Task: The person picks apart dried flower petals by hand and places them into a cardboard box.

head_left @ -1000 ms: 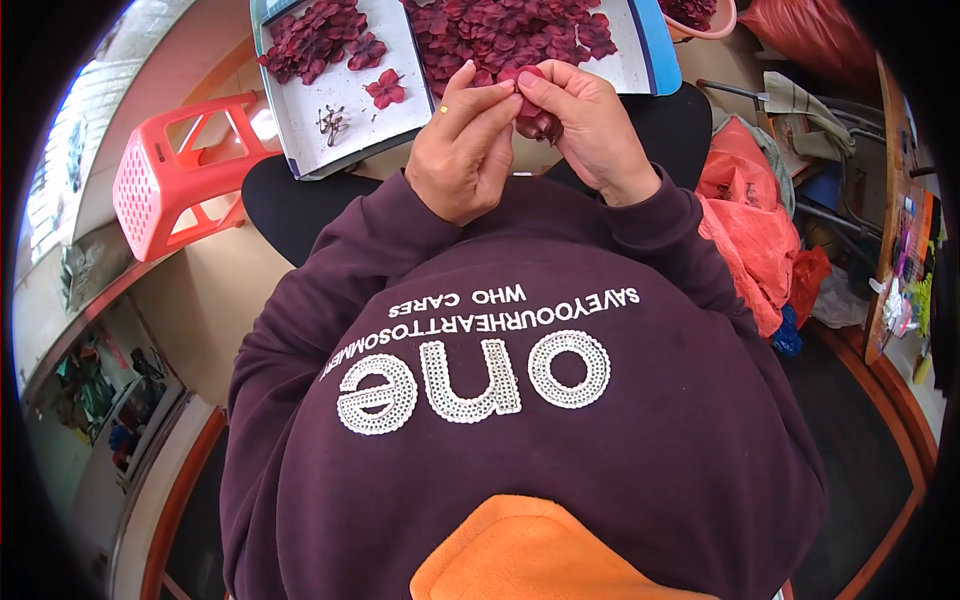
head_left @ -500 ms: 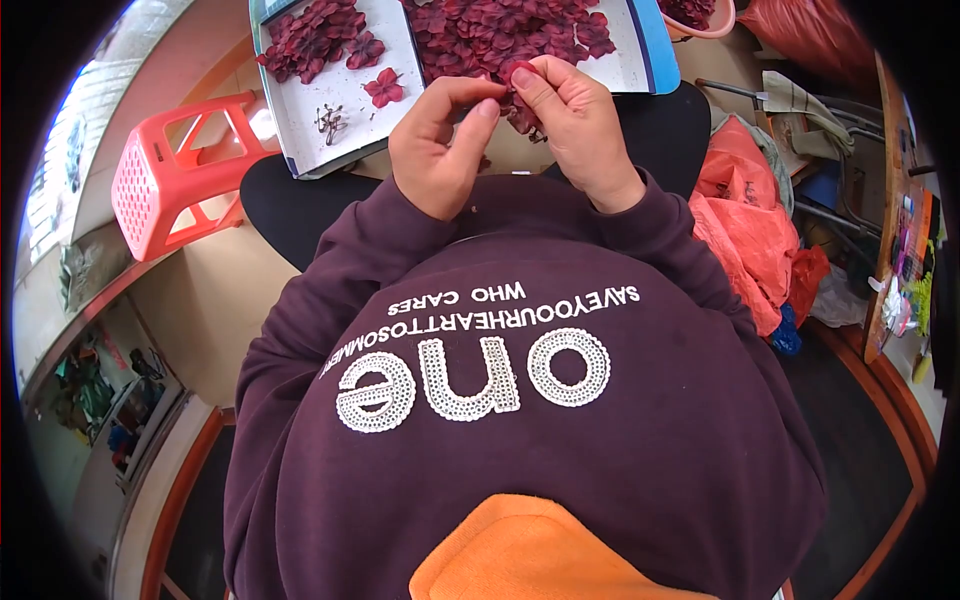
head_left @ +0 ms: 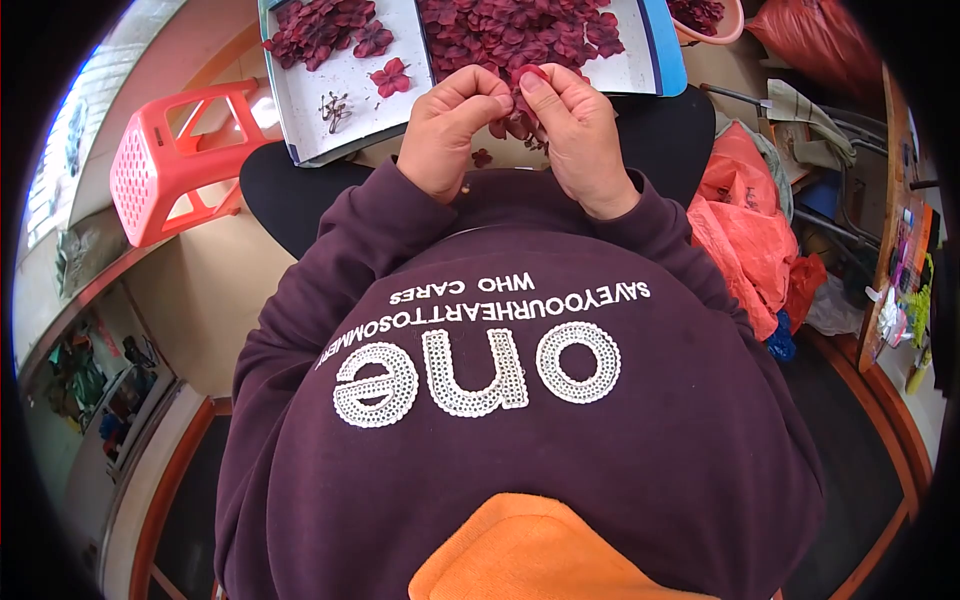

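A small bunch of dark red artificial flowers (head_left: 515, 124) hangs between the hands, closer to the right hand (head_left: 583, 135), whose thumb and curled forefinger pinch it; no clear long axis shows. The left hand (head_left: 448, 132) meets it from the side, thumb and fingers nearly closed; whether they grip a petal is hidden. The petals look thin, ruffled and crowded. Beyond lies a white-lined tray (head_left: 385, 128) of similar loose flowers (head_left: 520, 38).
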### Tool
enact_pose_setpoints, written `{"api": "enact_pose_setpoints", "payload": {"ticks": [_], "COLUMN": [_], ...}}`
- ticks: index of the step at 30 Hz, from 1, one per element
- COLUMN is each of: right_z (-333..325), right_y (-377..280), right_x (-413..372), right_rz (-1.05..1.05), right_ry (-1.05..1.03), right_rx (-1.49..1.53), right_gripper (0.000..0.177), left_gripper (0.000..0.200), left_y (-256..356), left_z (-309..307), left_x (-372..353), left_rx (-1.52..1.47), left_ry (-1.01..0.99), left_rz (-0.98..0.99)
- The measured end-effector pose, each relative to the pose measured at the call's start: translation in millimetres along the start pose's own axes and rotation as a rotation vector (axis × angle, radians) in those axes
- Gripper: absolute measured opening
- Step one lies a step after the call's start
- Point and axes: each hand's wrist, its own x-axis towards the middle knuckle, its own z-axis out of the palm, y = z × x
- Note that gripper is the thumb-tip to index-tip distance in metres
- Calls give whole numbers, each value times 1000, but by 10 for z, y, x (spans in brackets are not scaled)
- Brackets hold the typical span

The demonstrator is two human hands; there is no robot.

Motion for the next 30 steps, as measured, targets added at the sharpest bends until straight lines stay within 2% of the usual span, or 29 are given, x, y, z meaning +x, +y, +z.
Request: {"api": "enact_pose_setpoints", "payload": {"ticks": [6,11,15,16,20,25,30], "right_z": [12,-53,-98,-93,-39,-20,-2], "right_y": [14,111,86,79,55,90,93], "right_x": [-16,63,77,74,38,39,53], "right_rz": [128,75,135,137,-32,-171,-301], "right_ry": [-16,-34,-71,-72,-39,-2,-48], "right_rx": [137,-126,-278,-279,-532,-655,-811], "right_gripper": [11,11,10,10,8,9,2], "left_gripper": [7,7,5,5,6,6,6], "left_y": [-48,-97,-125,-120,-71,-97,-107], "left_z": [-76,-136,-50,-51,-90,-153,-174], "left_x": [-2,21,5,5,17,46,36], "left_rx": [-129,-111,318,317,729,941,925], "left_ry": [-13,55,248,249,188,67,65], "left_rz": [-171,-300,114,113,427,453,488]}}
